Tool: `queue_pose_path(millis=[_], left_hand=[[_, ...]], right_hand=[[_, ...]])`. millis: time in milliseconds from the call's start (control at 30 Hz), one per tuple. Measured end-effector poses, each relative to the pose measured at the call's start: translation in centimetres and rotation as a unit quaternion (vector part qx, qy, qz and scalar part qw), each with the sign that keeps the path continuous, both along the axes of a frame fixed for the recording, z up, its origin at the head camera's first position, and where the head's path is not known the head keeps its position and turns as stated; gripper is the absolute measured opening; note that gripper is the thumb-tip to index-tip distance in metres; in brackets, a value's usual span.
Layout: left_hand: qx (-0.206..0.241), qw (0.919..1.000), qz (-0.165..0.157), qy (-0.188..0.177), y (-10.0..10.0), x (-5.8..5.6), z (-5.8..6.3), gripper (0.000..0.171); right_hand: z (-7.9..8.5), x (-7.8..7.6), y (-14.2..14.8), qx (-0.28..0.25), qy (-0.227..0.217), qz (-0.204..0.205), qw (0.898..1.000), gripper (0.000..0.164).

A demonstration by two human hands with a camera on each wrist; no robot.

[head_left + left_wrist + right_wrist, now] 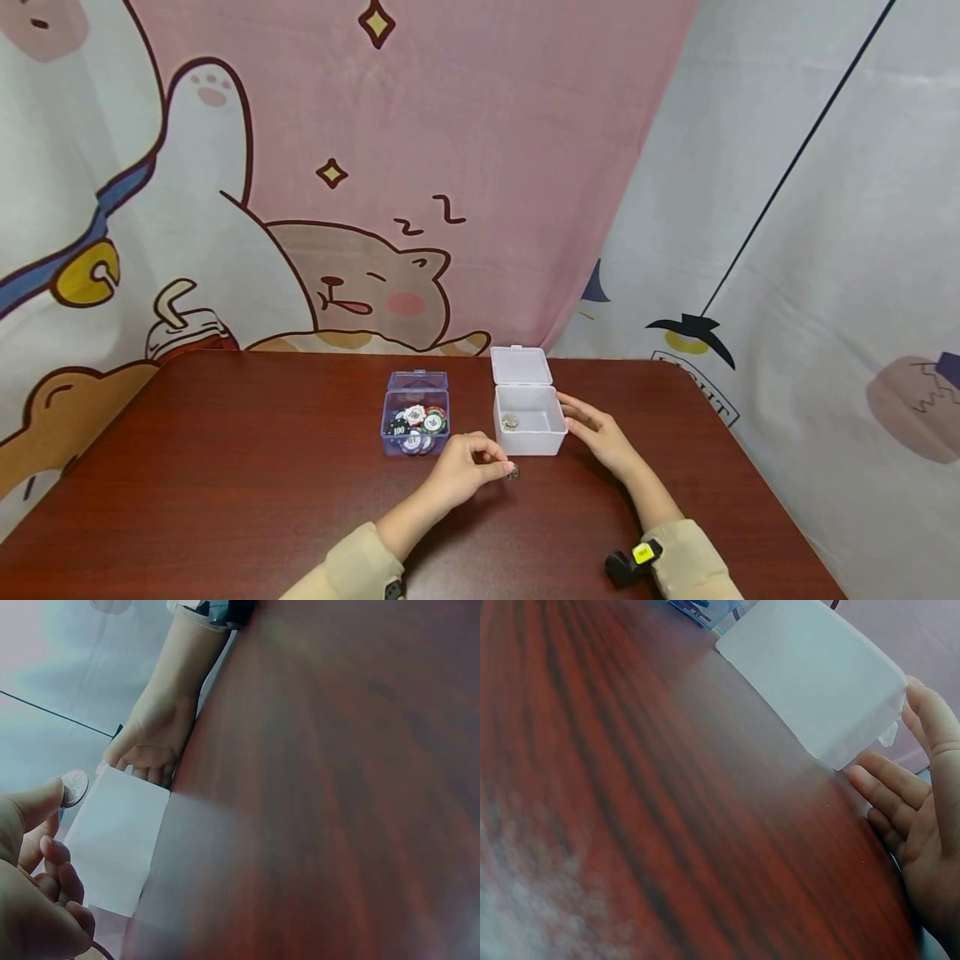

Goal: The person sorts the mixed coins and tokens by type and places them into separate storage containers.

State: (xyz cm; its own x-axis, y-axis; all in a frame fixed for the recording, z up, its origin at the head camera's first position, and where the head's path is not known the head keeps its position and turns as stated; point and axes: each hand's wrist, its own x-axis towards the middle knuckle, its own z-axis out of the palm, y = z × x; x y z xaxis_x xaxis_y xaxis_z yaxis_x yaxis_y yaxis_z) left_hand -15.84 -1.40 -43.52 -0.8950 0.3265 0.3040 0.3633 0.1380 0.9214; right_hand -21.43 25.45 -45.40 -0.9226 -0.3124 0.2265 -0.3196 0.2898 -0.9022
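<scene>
My left hand [467, 471] pinches a silver coin [76, 788] between thumb and fingers, just in front of the white plastic box [531, 444] and above the table. That box stands with its lid [521, 366] raised at the back; coins [510, 422] lie inside at its left. Against the box's right side rests my right hand [600, 432], its fingers extended and touching the wall. In the right wrist view the thumb of the right hand [930, 795] lies at the box's upper edge, with the other fingers by its lower corner.
Left of the white box stands a blue see-through box [386, 429], lid up, with several poker chips [415, 415] in it. Both boxes stand on a dark red-brown wooden table [262, 467]. A printed cartoon curtain [525, 167] hangs behind the table's back edge.
</scene>
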Motion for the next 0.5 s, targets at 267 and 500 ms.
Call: queue_pose_path(millis=[267, 500], left_hand=[[0.017, 0.9993, 0.031, 0.006, 0.7, -0.5, 0.7, 0.008], [0.034, 0.9979, 0.053, 0.012, 1.0, -2.3, -0.1, 0.009]], right_hand=[[-0.1, 0.0, 0.0, -0.003, 0.004, 0.001, 1.0, 0.045], [0.0, 0.0, 0.0, 0.001, -0.001, -0.005, 1.0, 0.045]])
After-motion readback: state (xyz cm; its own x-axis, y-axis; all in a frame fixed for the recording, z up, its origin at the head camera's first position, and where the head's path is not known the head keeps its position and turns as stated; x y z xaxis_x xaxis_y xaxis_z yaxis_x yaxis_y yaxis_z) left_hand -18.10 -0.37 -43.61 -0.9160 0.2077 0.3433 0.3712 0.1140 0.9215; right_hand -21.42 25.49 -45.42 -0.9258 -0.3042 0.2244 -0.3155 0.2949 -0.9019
